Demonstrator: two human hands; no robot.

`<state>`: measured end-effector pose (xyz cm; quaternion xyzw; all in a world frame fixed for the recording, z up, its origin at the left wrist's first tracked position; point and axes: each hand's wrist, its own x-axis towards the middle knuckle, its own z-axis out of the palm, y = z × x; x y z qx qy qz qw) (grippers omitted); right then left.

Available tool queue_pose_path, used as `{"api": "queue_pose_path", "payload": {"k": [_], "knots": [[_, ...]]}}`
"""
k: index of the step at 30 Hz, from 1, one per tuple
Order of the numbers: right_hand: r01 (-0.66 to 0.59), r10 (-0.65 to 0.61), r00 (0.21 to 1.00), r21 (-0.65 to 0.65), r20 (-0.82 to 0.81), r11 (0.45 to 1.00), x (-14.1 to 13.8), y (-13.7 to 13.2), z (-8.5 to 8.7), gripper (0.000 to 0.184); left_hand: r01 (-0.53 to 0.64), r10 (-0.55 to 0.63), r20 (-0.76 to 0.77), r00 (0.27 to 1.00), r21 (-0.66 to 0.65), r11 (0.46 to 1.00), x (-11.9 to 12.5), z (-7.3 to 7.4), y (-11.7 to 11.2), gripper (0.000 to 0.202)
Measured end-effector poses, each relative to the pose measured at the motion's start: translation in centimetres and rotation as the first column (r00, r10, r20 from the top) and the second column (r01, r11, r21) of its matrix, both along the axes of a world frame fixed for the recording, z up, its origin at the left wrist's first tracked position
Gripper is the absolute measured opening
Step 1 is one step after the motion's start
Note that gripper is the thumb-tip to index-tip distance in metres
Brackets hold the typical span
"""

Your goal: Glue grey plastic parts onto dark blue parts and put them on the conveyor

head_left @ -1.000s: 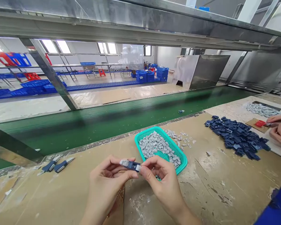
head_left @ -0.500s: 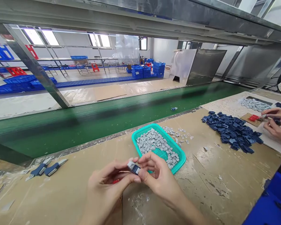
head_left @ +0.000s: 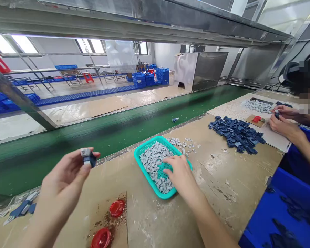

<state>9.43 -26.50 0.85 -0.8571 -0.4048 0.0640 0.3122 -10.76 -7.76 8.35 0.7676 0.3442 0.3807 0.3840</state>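
My left hand [head_left: 63, 187] is raised at the left, gripping a small dark blue and grey plastic part [head_left: 87, 158] between thumb and fingers. Over the right side of a teal basket [head_left: 144, 179], my right hand [head_left: 180, 172] has its fingers apart and nothing visible in them. Many small light grey plastic pieces [head_left: 153, 156] lie in this basket, with its perforated bottom showing in the middle. More loose grey pieces [head_left: 189, 145] are scattered just behind it. Two red dishes [head_left: 117, 208] sit on a stained board below and between my hands.
A green conveyor belt [head_left: 113, 137] runs behind the table, carrying one blue-grey part [head_left: 175, 120]. A pile of dark blue pieces [head_left: 236, 134] lies at the right. Beyond it are a co-worker's hands [head_left: 284, 120]. A blue bin [head_left: 263, 206] stands at the lower right.
My hands have separated: the left moved left with the plastic part, while the right let go of it and moved over the basket. The view shifted right, and the red dishes are now uncovered.
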Motion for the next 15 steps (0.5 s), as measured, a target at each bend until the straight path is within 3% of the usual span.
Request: {"api": "queue_pose_path", "payload": {"k": [4,7,11,15], "knots": [[-0.051,0.063,0.996,-0.197,0.058,0.979,-1.0,1.8,-0.1,0.034,0.022,0.025,-0.259,0.966,0.178,0.984,1.2,-2.0,7.6,0.034],[-0.027,0.042,0.997,-0.234,0.059,0.972,-1.5,2.6,0.4,0.030,0.011,0.116,-0.437,0.892,0.276,0.961,2.3,-4.2,11.8,0.032],[0.044,-0.035,0.998,-0.219,0.044,0.975,-1.8,3.4,0.5,0.029,0.117,0.134,-0.614,0.778,0.351,0.929,2.9,-6.1,15.1,0.031],[0.115,-0.110,0.993,-0.215,0.034,0.970,-1.8,4.0,0.2,0.033,0.193,0.168,-0.721,0.673,0.389,0.901,3.6,-6.1,17.1,0.037]]}}
